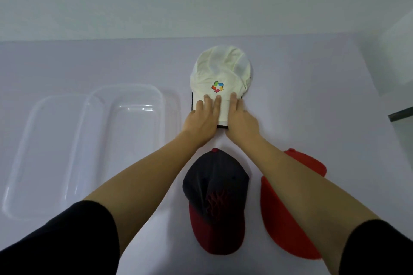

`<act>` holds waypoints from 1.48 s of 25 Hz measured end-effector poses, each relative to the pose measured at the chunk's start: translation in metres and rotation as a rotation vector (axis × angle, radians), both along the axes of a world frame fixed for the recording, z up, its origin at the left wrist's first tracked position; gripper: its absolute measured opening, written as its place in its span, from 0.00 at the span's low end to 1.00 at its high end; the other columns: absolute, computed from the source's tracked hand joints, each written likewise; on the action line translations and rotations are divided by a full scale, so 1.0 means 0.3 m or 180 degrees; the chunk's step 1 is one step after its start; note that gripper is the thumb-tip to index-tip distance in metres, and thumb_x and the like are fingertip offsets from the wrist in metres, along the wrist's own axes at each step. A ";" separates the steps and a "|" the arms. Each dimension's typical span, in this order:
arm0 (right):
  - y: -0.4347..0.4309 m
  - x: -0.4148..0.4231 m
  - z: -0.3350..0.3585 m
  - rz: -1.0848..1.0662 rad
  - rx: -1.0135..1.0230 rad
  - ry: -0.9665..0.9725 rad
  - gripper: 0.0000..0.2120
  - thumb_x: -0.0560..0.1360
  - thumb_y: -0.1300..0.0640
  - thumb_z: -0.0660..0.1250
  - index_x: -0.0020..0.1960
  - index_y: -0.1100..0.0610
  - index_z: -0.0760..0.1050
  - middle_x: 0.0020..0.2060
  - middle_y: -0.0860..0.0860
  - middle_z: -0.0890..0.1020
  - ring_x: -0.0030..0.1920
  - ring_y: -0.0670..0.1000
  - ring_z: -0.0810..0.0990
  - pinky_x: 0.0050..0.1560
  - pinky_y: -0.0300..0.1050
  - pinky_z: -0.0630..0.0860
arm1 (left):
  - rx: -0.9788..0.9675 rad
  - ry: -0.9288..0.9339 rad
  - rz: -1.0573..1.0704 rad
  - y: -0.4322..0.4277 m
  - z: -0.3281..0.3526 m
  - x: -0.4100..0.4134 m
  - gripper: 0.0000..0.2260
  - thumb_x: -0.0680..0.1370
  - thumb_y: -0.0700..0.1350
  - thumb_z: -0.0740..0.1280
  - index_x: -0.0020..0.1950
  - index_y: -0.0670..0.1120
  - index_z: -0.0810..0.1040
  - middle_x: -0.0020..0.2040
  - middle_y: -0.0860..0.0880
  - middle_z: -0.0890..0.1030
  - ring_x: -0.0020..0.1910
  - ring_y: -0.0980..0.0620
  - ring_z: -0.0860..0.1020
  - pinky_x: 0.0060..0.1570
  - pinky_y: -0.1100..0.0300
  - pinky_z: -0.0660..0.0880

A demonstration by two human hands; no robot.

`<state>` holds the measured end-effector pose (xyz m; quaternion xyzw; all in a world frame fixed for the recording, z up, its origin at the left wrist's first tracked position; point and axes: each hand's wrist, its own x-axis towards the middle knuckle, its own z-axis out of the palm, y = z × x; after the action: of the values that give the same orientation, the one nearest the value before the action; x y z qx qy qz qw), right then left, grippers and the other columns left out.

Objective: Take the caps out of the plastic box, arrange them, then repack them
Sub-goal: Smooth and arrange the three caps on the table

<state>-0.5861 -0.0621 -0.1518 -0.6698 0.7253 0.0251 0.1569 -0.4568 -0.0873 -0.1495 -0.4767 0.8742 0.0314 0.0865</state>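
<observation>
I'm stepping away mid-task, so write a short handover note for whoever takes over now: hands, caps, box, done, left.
Left hand and right hand: both flat, fingers straight, pressing the brim of the white cap; no grip on anything.
The white cap lies farthest on the table; dark cap and red cap lie nearer, side by side, the red one partly under the right forearm.
Plastic box stands to the left, empty.
Done: three caps out.
Left: finish arranging, then repack them.

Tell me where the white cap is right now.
In the head view, the white cap lies near centre, beyond the dark cap and right of the clear plastic box, left hand and right hand flat on its brim.
</observation>
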 end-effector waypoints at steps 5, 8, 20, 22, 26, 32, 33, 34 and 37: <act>-0.020 0.022 0.031 -0.0029 -0.0426 0.0100 0.26 0.80 0.63 0.52 0.75 0.67 0.47 0.60 0.63 0.73 0.50 0.60 0.80 0.40 0.48 0.71 | 0.0038 0.0711 0.0455 0.011 0.003 0.020 0.22 0.75 0.34 0.59 0.69 0.33 0.66 0.63 0.29 0.73 0.44 0.36 0.80 0.31 0.51 0.79; -0.024 0.009 0.077 0.0144 -0.0427 -0.0126 0.26 0.79 0.63 0.55 0.74 0.66 0.50 0.54 0.62 0.78 0.48 0.61 0.80 0.41 0.50 0.71 | 0.0241 0.1074 0.0939 0.014 0.045 -0.012 0.27 0.80 0.34 0.53 0.76 0.37 0.46 0.75 0.33 0.55 0.64 0.34 0.71 0.52 0.45 0.73; 0.037 -0.038 0.154 0.0354 -0.0967 -0.0656 0.32 0.77 0.66 0.59 0.76 0.63 0.48 0.70 0.64 0.66 0.57 0.61 0.76 0.54 0.53 0.75 | -0.0065 0.2280 0.1046 0.047 0.114 0.047 0.30 0.76 0.34 0.63 0.75 0.36 0.53 0.75 0.36 0.60 0.69 0.35 0.68 0.57 0.46 0.73; 0.049 -0.048 0.156 0.0212 -0.1101 -0.1151 0.37 0.75 0.65 0.64 0.76 0.62 0.46 0.75 0.61 0.57 0.69 0.60 0.67 0.64 0.52 0.70 | -0.0060 0.2304 0.0905 0.056 0.128 0.047 0.31 0.77 0.34 0.63 0.75 0.35 0.51 0.75 0.35 0.57 0.72 0.35 0.63 0.61 0.45 0.71; 0.080 -0.063 0.160 0.0138 -0.1187 -0.1827 0.44 0.73 0.62 0.68 0.76 0.58 0.41 0.76 0.59 0.49 0.74 0.58 0.57 0.68 0.48 0.64 | -0.0040 0.2425 0.0636 0.076 0.152 0.056 0.31 0.77 0.34 0.62 0.76 0.38 0.51 0.76 0.37 0.56 0.75 0.38 0.57 0.65 0.48 0.67; 0.116 -0.056 0.195 0.0411 -0.1458 -0.1956 0.37 0.74 0.66 0.59 0.74 0.53 0.40 0.76 0.61 0.48 0.68 0.59 0.67 0.58 0.48 0.75 | 0.0375 0.2604 0.0874 0.054 0.156 0.086 0.36 0.78 0.43 0.64 0.77 0.43 0.43 0.78 0.44 0.54 0.73 0.43 0.63 0.68 0.51 0.66; 0.118 -0.045 0.202 0.0388 -0.1385 -0.2190 0.37 0.74 0.65 0.58 0.74 0.51 0.39 0.76 0.60 0.48 0.69 0.55 0.66 0.60 0.44 0.73 | 0.0494 0.2796 0.0998 0.061 0.171 0.077 0.34 0.79 0.43 0.63 0.77 0.45 0.44 0.77 0.48 0.57 0.71 0.46 0.66 0.67 0.57 0.67; 0.118 -0.030 0.208 0.0312 -0.1297 -0.2492 0.37 0.74 0.64 0.58 0.73 0.49 0.39 0.77 0.58 0.48 0.70 0.50 0.63 0.63 0.37 0.70 | 0.0624 0.3038 0.1127 0.064 0.181 0.068 0.32 0.80 0.43 0.61 0.77 0.46 0.46 0.75 0.52 0.60 0.68 0.49 0.68 0.65 0.66 0.67; 0.128 0.033 0.219 -0.0089 -0.1082 -0.3363 0.36 0.75 0.63 0.57 0.73 0.48 0.40 0.76 0.52 0.52 0.71 0.43 0.59 0.66 0.27 0.60 | 0.0823 0.3522 0.1281 0.081 0.199 0.030 0.26 0.81 0.46 0.57 0.77 0.48 0.52 0.73 0.53 0.64 0.67 0.50 0.70 0.64 0.68 0.66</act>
<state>-0.5762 -0.0237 -0.0861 -0.5976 0.5507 -0.4337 0.3893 -0.4478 -0.0630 -0.0899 -0.5314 0.6712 0.3965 -0.3316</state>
